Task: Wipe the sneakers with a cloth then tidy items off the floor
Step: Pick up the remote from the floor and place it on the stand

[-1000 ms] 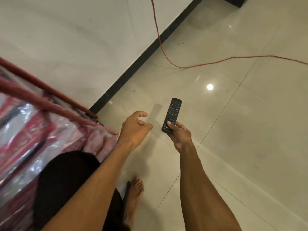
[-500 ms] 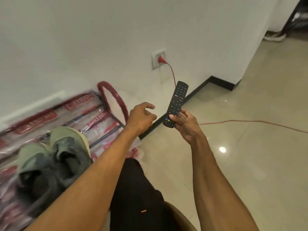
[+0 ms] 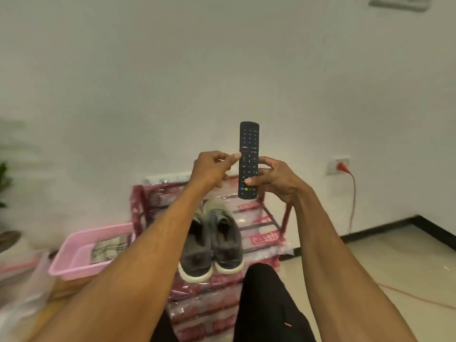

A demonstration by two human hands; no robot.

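Two hands were on the upright black plastic remote [image 3: 248, 139], 12 o'clock of grey fabric sneakers [image 3: 223, 243]: R hand [image 3: 278, 178] gripped it, L hand [image 3: 209, 169], loosely curled, touched its edge; stowing prob. needed a firm thumb.

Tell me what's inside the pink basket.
A folded grey-and-white printed item lies in the pink basket; cloth or paper, I cannot tell. The left forearm covers the basket's right corner, so anything there is hidden.

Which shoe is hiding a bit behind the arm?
The left sneaker: the left forearm crosses in front of its far end. The right sneaker beside it shows almost whole.
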